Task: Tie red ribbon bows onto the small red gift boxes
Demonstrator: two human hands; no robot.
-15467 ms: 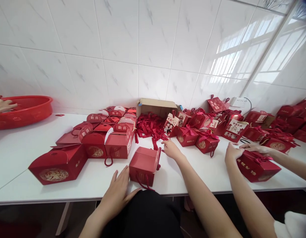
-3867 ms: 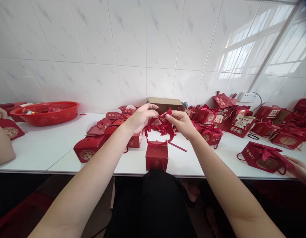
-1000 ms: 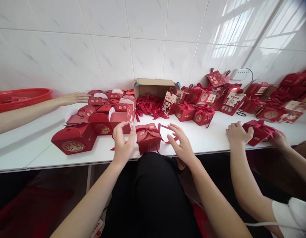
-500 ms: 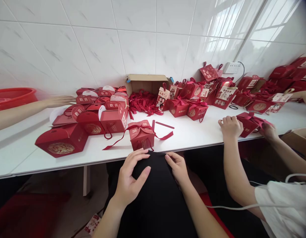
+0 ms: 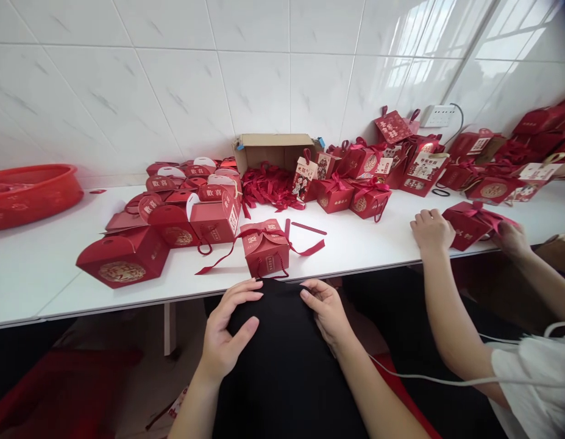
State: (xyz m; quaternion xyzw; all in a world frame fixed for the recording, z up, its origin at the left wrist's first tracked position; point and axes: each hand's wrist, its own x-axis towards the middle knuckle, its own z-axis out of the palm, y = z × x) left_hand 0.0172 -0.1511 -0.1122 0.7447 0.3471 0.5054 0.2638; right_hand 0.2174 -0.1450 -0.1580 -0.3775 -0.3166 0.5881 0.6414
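Observation:
My left hand rests on the black cloth over my lap, thumb spread away from the fingers, holding nothing. At the cloth's top edge, the thumb and fingers of my right hand pinch the fabric. Just beyond both hands, near the table's front edge, stands a red gift box. A dark red ribbon lies across its top, with loose ends trailing to either side. Two thin red strips lie behind it on the right.
Red boxes crowd the left of the white table, near a red basin. A carton spills ribbons. Finished-looking boxes stand to its right. Another person's hands hold a ribboned box.
The arm reaching in from the left has gone from view. My left hand has shifted left, away from my right hand. The view has turned slightly left.

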